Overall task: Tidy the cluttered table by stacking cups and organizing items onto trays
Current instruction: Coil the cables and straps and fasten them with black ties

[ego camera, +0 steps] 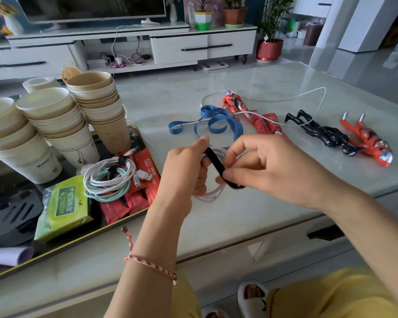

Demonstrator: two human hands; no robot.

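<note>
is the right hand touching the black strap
Touching. The head view shows the right hand pinching the black strap in its fingertips; the left hand grips the coiled white cable.

Cup stacks [55,115] are sitting at the back of the tray [78,240], cables [110,177] lying in front, and toy figures [326,134] are lying on the desk [239,214], right side.
</note>
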